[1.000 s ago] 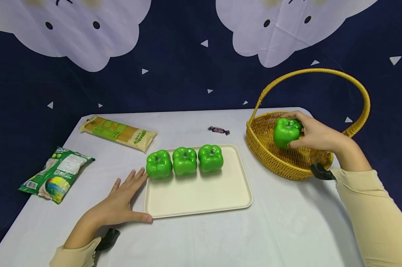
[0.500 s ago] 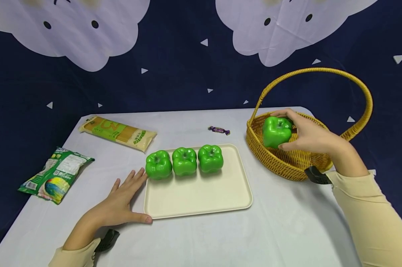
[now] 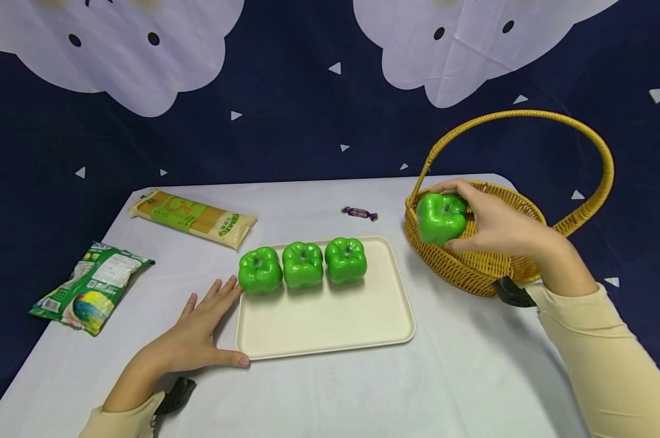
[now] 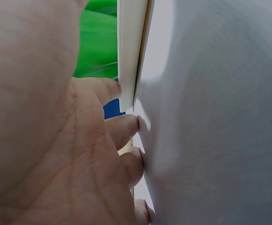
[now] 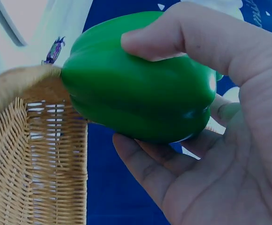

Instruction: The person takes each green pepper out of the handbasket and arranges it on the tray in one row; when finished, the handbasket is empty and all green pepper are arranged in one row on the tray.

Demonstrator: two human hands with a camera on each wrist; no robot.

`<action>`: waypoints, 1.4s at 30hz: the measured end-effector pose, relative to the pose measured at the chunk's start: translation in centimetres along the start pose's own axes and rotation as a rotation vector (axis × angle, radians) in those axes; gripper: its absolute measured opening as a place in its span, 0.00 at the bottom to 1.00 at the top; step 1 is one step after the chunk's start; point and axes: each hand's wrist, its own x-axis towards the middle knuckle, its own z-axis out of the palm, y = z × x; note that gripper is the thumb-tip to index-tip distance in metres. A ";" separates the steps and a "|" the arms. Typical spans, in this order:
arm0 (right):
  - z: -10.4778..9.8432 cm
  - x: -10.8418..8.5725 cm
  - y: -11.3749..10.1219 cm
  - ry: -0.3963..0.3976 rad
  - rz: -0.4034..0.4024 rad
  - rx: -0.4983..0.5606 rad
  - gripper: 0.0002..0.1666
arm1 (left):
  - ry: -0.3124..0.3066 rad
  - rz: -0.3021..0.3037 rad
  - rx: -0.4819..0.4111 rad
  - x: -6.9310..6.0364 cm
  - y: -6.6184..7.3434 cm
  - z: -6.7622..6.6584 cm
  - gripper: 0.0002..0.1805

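Note:
A green bell pepper [image 3: 441,219] is gripped between the thumb and fingers of my right hand [image 3: 496,222]. It hangs over the left part of a yellow wicker basket [image 3: 455,271]; the right wrist view shows the pepper [image 5: 136,89] beside the wicker wall. Three more green bell peppers [image 3: 303,265] stand in a row along the back of a cream tray [image 3: 330,322]. My left hand [image 3: 193,337] lies with spread, straight fingers at the tray's left edge, thumb at its front corner. In the left wrist view, fingers touch the tray rim [image 4: 128,51] and cloth.
A noodle packet [image 3: 193,218] lies at the back left, and a green snack bag [image 3: 93,288] at the left edge. One purple wrapped candy [image 3: 359,213] lies behind the tray. The basket's tall handle [image 3: 527,114] arches above the right forearm's side.
My right hand has moved left with the bell pepper, from the basket's middle toward its left rim. The left hand and the tray have stayed put.

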 end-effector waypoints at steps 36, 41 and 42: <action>5.3 2.9 -1.7 -0.182 -0.108 -0.001 0.50 | -0.005 -0.003 0.018 0.1 0.0 0.1 0.78; 5.8 3.1 -1.7 -0.204 -0.094 -0.014 0.50 | -0.001 -0.008 0.014 0.1 0.0 0.1 0.78; 5.9 3.2 -1.7 -0.208 -0.098 -0.017 0.50 | 0.001 -0.006 0.015 0.0 0.0 0.1 0.78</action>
